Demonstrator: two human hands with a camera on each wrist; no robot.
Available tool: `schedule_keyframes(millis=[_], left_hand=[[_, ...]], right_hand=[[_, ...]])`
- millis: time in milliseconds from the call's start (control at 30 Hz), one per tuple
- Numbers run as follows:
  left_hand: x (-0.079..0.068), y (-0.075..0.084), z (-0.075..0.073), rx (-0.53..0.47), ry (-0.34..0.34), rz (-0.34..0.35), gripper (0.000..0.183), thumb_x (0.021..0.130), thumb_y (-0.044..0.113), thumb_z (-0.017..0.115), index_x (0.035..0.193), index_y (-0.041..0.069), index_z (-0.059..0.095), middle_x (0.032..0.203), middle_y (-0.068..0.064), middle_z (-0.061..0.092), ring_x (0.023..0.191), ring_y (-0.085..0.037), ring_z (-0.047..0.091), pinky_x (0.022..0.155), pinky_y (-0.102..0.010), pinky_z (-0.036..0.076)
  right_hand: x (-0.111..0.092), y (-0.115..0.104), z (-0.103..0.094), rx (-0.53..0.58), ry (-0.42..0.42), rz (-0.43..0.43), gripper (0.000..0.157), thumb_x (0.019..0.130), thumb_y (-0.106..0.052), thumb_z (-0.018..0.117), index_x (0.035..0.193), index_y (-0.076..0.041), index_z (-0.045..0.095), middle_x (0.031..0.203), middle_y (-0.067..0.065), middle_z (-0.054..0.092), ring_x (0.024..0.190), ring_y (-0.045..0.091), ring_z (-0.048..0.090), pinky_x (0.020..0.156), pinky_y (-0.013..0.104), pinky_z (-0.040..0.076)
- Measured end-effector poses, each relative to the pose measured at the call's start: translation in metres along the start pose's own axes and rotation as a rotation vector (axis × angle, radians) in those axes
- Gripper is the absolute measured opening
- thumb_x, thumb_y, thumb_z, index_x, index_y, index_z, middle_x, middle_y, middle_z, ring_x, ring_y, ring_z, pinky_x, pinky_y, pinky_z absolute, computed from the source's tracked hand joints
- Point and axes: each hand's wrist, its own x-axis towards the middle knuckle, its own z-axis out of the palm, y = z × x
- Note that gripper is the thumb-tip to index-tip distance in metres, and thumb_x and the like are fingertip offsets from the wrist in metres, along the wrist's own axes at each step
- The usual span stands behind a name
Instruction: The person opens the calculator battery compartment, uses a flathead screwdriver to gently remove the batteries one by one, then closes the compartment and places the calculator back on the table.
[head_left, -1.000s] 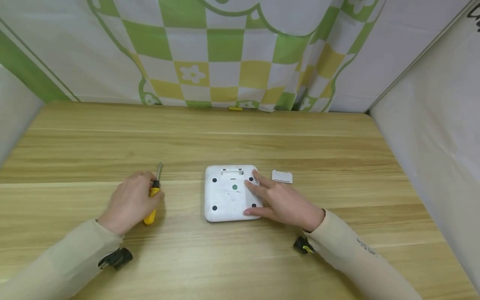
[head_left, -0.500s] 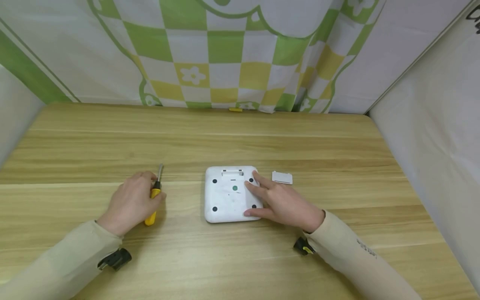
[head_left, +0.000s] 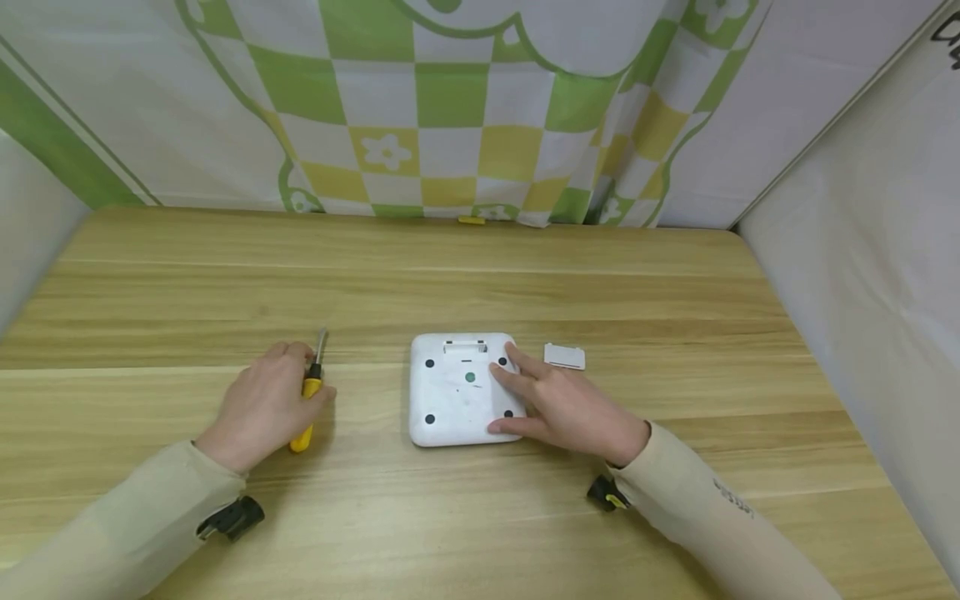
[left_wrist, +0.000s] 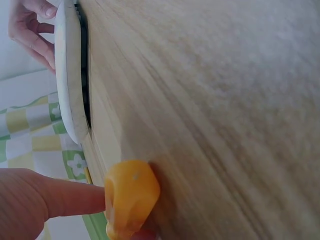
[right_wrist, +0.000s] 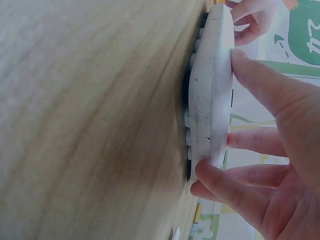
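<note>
A white desk calculator [head_left: 457, 408] lies face down on the table, its keys showing underneath in the right wrist view. Its battery compartment [head_left: 465, 347] is uncovered at the far edge. My right hand [head_left: 566, 408] rests on its right side, fingers spread and fairly straight, some on the back and others at the side edge [right_wrist: 202, 115]. Left of the calculator, my left hand [head_left: 266, 404] pinches a screwdriver [head_left: 311, 387] with a yellow handle [left_wrist: 132, 192]. The thumb lies against the handle, and the metal tip points away from me.
A small white battery cover [head_left: 564, 357] lies to the right of the calculator. Far back, a small yellow object [head_left: 471, 220] sits at the edge of the wooden table [head_left: 420, 525], below a green and yellow checkered curtain [head_left: 450, 100].
My left thumb has shifted slightly to the right across the screwdriver handle. The right hand and the calculator stay put.
</note>
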Motion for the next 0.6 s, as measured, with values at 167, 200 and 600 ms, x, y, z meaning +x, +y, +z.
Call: schedule_keyframes(millis=[167,200,600], left_hand=[[0.000,0.002,0.000,0.022,0.025,0.007,0.055,0.084,0.024,0.061,0.117,-0.018,0.047,0.102,-0.032,0.053,0.065,-0.027,0.052,0.046,-0.032,0.042],[0.000,0.002,0.000,0.029,0.036,0.009,0.056,0.085,0.025,0.061,0.117,-0.018,0.047,0.104,-0.033,0.053,0.068,-0.030,0.055,0.048,-0.036,0.045],[0.000,0.017,0.006,0.031,0.162,0.136,0.058,0.084,0.022,0.063,0.122,-0.017,0.044,0.113,-0.030,0.047,0.104,-0.041,0.045,0.085,-0.054,0.043]], right_hand=[[0.000,0.001,0.001,0.001,0.001,-0.002,0.068,0.084,-0.052,0.059,0.134,-0.008,0.048,0.143,0.023,0.038,0.088,0.021,0.067,0.073,0.029,0.054],[0.000,0.001,0.001,0.001,0.002,-0.003,0.068,0.084,-0.052,0.059,0.134,-0.008,0.048,0.143,0.023,0.038,0.088,0.021,0.067,0.073,0.029,0.054],[0.000,0.001,0.000,0.006,0.003,-0.007,0.069,0.084,-0.053,0.057,0.135,-0.008,0.047,0.143,0.023,0.037,0.081,0.015,0.066,0.071,0.025,0.053]])
